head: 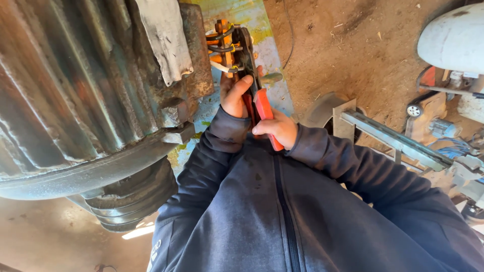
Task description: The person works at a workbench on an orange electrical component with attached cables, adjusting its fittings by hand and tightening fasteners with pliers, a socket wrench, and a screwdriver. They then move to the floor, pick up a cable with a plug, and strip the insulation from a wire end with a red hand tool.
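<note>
Now both hands, left hand and right hand, grip red-handled pliers.

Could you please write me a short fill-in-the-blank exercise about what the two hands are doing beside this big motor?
1. The right hand grips pliers with ____ handles.
2. The left hand rests beside the ____ terminal block with its wires.
3. The large ribbed motor is on the person's ____ side.
4. Both sleeves are dark ____.

Missing words: red; orange; left; blue
</note>
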